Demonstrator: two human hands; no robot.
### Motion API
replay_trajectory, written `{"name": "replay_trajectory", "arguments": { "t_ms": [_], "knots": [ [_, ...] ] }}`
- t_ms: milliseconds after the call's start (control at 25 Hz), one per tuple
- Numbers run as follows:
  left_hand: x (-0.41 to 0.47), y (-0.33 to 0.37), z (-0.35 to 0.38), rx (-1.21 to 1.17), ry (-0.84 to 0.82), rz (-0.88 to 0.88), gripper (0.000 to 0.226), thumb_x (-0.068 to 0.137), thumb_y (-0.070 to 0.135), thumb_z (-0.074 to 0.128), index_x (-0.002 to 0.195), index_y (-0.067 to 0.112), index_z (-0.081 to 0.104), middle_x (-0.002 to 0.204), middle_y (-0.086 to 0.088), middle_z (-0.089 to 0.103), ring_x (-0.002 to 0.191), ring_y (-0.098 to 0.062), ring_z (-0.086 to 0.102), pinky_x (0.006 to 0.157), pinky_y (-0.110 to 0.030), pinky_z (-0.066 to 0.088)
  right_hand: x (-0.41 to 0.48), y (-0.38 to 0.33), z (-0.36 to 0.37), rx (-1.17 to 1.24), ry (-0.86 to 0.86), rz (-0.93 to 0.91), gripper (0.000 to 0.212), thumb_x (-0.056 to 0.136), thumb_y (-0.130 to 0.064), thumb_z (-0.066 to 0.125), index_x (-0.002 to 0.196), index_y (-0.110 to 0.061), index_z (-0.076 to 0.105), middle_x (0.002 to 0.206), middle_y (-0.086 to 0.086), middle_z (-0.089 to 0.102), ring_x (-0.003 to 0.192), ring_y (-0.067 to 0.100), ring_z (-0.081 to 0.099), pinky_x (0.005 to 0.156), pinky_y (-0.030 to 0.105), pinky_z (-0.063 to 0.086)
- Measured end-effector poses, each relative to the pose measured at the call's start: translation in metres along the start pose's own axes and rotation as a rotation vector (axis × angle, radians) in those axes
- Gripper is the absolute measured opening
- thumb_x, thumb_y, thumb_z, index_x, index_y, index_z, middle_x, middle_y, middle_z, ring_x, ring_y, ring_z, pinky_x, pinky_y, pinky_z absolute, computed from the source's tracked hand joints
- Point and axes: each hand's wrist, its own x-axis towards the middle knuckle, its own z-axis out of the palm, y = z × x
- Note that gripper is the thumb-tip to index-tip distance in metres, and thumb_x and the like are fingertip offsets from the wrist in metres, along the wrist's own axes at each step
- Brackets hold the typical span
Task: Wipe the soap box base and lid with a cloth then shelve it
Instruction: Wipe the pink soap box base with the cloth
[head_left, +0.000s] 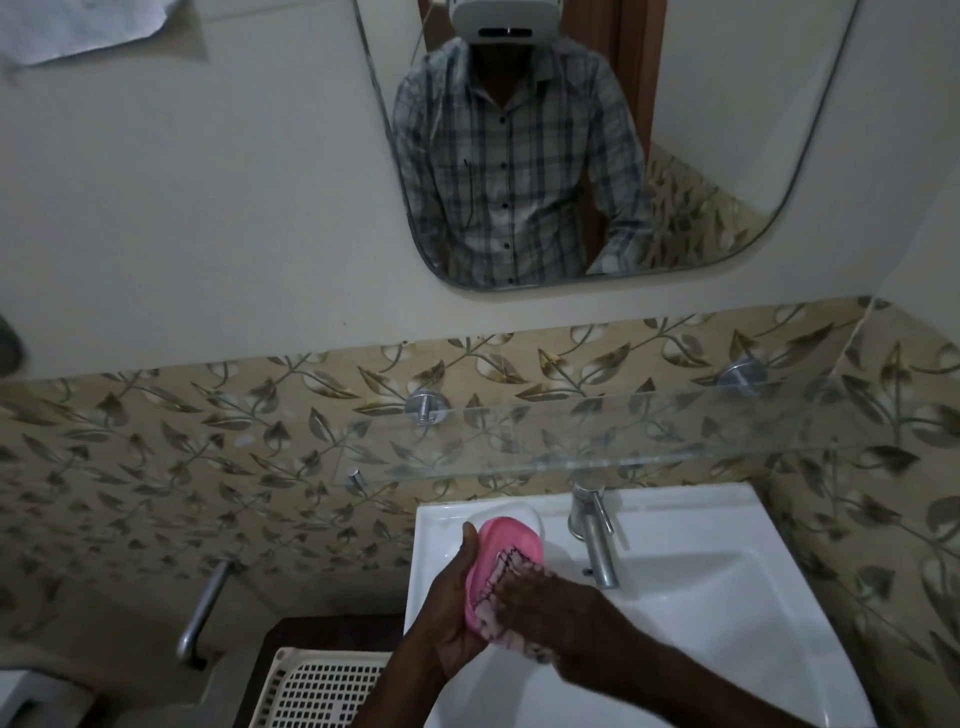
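Head view, looking down at a white sink (727, 597) with a shiny tap (592, 535) at its back edge. Just left of the tap, pink soap box part (511, 540) held up off the sink and tipped on its side. Left hand (452, 623) under and round it, grip clamped on its left edge, thumb up along the side. Right hand (556, 608) in front of the tap and a little left, grip closed on a pale cloth (491, 621) with a dark stitched edge, pressing it onto the pink part. Hard to tell if pink part is base or lid.

Behind the pink part, also left of the tap, a see-through part (530, 512) lying on the sink rim, with no hand on it. Most likely the other half of the box. Above the tap, glass shelf (623, 441) on the wall, with no piece of the box up there.

Wiping looks to be in the middle, not done. Cannot tell if the see-through part is wiped yet. Likely left to do: finish the pink part, wipe the other half if needed, fit both together, then lift the box up onto the glass shelf.
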Motion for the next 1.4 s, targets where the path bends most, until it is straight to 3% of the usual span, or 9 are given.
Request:
{"name": "replay_trajectory", "arguments": {
  "t_ms": [80,280,400,520,680,800,1000,1200,1400],
  "knots": [
    [0.001,-0.003,-0.005,0.069,0.052,0.060,0.070,0.091,0.047,0.058,0.131,-0.010,0.056,0.133,-0.038,0.055,0.116,-0.045,0.062,0.099,-0.055,0.051,-0.002,0.011,-0.014,0.083,0.070,0.062,0.035,0.087,-0.003,0.050,0.106,-0.012,0.077,0.106,0.002,0.077,0.098,0.016,0.074,0.084,0.032,0.061],
    [0.009,-0.007,-0.010,0.687,0.304,0.435,0.028,0.076,0.015,0.071,0.103,0.017,0.077,0.096,-0.016,0.077,0.083,-0.026,0.073,0.068,-0.036,0.058,0.005,0.036,-0.040,0.435,0.391,0.973,0.032,0.085,-0.005,0.069,0.112,-0.021,0.070,0.084,-0.029,0.069,0.085,-0.001,0.071,0.068,0.008,0.053],
    [0.013,-0.018,0.004,0.961,0.454,0.623,0.020,0.075,0.007,0.068,0.074,0.023,0.080,0.071,-0.004,0.078,0.064,-0.012,0.071,0.058,-0.028,0.052,0.028,0.006,-0.031,0.551,0.311,0.888,0.035,0.089,-0.007,0.065,0.115,-0.029,0.060,0.099,-0.020,0.072,0.090,0.016,0.073,0.068,0.020,0.058],
    [0.014,-0.030,0.014,0.970,0.559,0.758,0.016,0.068,0.018,0.063,0.054,0.016,0.071,0.055,-0.007,0.071,0.051,-0.009,0.063,0.047,-0.039,0.051,0.029,-0.019,-0.014,0.184,0.217,0.446,0.054,0.084,0.003,0.053,0.133,-0.020,0.060,0.136,0.004,0.061,0.127,0.014,0.054,0.112,0.020,0.035],
    [0.010,-0.037,0.020,0.886,0.537,0.860,0.009,0.073,0.017,0.071,0.075,0.020,0.080,0.062,-0.002,0.075,0.055,-0.007,0.066,0.051,-0.026,0.053,0.018,-0.019,-0.001,0.278,0.419,0.750,0.070,0.084,0.020,0.051,0.128,-0.035,0.055,0.124,-0.007,0.066,0.110,0.016,0.067,0.103,0.048,0.050],
    [0.010,-0.040,0.018,0.857,0.533,0.852,0.025,0.080,0.001,0.065,0.056,0.008,0.066,0.050,0.001,0.064,0.047,-0.008,0.055,0.048,-0.024,0.044,0.021,-0.032,0.010,0.208,0.396,0.612,0.061,0.085,0.015,0.060,0.136,-0.018,0.058,0.146,0.004,0.052,0.139,0.024,0.044,0.114,0.041,0.040],
    [0.004,-0.038,0.024,0.880,0.594,0.960,0.029,0.080,0.007,0.065,0.053,0.018,0.061,0.045,0.007,0.055,0.044,-0.004,0.044,0.043,-0.023,0.037,0.045,-0.039,0.009,0.346,0.521,0.750,0.056,0.088,0.012,0.057,0.136,-0.017,0.058,0.142,-0.001,0.055,0.137,0.016,0.046,0.112,0.027,0.039],
    [-0.002,-0.045,0.020,0.795,0.602,0.956,0.018,0.077,0.002,0.075,0.082,0.019,0.079,0.070,-0.002,0.076,0.062,-0.010,0.068,0.056,-0.024,0.055,0.035,-0.029,0.017,0.601,0.469,1.021,0.042,0.092,-0.002,0.057,0.127,-0.026,0.061,0.100,-0.005,0.071,0.085,0.014,0.067,0.070,0.025,0.053],
    [-0.004,-0.021,0.023,1.177,0.592,0.721,0.014,0.075,0.015,0.075,0.089,0.019,0.076,0.075,0.007,0.074,0.068,-0.009,0.070,0.057,-0.015,0.053,0.029,-0.020,0.006,0.266,0.375,0.725,0.041,0.086,0.005,0.067,0.126,-0.005,0.064,0.121,0.010,0.067,0.114,0.023,0.062,0.099,0.043,0.049]
  ]
}}
